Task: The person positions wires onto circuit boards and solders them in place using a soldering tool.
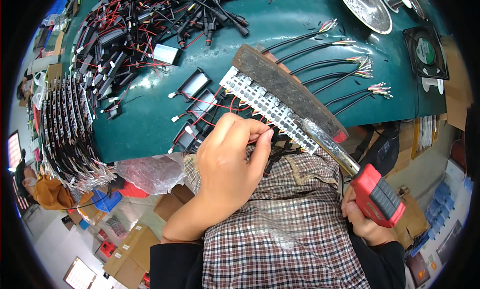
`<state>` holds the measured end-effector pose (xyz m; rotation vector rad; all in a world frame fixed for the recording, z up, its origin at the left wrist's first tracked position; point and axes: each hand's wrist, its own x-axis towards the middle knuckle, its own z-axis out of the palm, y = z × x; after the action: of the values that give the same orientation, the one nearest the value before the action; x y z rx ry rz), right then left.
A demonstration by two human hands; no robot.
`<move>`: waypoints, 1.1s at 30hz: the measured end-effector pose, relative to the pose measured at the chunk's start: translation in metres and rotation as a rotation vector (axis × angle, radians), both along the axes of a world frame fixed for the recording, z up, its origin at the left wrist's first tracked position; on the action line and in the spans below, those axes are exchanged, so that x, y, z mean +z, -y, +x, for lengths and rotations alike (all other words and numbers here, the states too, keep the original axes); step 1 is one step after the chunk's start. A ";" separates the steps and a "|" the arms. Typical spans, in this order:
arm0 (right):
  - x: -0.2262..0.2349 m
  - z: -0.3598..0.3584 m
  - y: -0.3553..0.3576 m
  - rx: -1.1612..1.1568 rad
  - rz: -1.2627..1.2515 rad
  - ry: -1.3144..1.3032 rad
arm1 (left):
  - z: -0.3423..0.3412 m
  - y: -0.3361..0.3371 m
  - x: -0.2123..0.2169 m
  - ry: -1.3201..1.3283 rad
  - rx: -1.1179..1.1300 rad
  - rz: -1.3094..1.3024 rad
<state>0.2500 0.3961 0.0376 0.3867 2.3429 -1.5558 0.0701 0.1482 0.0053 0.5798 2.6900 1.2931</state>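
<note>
Head view: the left hand [227, 161] pinches its grip together on thin wires at the near edge of a white perforated jig strip [267, 108], which lies slanting across the edge of the green table [300, 19], under a dark wooden bar [285, 86]. The right hand [365, 221] is clamped around the red handle of a soldering iron [372, 194], its metal barrel pointing up toward the strip. Cardboard boxes [132, 256] and a blue crate [106, 200] sit on the floor at lower left; a black square fan [426, 51] lies at the table's right end.
</note>
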 end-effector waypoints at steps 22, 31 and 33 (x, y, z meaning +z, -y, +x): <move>-0.018 0.010 0.005 -0.030 -0.044 0.050 | -0.002 -0.006 -0.019 -0.097 0.005 -0.075; -0.016 0.009 0.006 -0.031 -0.038 0.073 | -0.002 -0.007 -0.020 -0.100 0.006 -0.087; -0.015 0.007 0.006 -0.037 -0.048 0.077 | -0.002 -0.008 -0.016 -0.081 0.009 -0.100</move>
<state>0.2572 0.3899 0.0224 0.4723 2.2482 -1.5816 0.0678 0.1561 -0.0112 0.6222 2.8058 1.1534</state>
